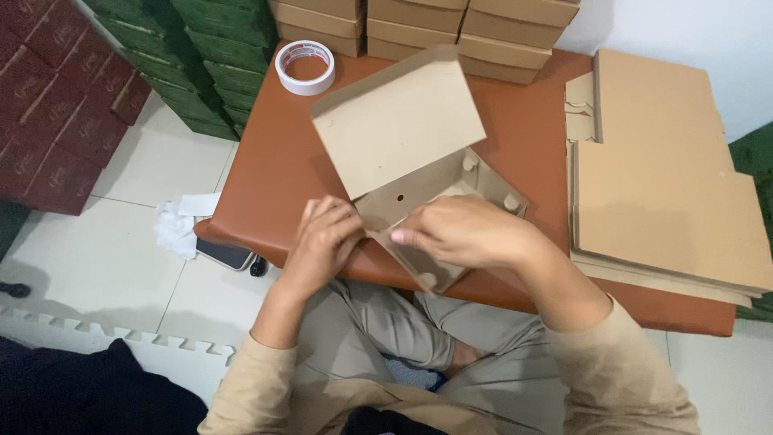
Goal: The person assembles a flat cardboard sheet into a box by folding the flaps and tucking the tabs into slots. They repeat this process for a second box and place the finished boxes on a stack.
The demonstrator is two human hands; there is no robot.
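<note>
A brown cardboard box (403,121) stands half folded on the low reddish-brown table (274,169), its lid raised and tilted away from me. My left hand (322,242) grips the box's near left corner. My right hand (463,234) pinches the near front wall flap of the same box with thumb and fingers. Small tabs show along the box's right wall. The inside of the box holds nothing that I can see.
A stack of flat unfolded cardboard blanks (668,177) lies on the table's right side. A roll of white tape (305,67) sits at the back left. Folded brown boxes (427,28) are stacked behind. Green (201,56) and dark red boxes (64,105) stand on the floor left, near a phone (225,254) and tissue.
</note>
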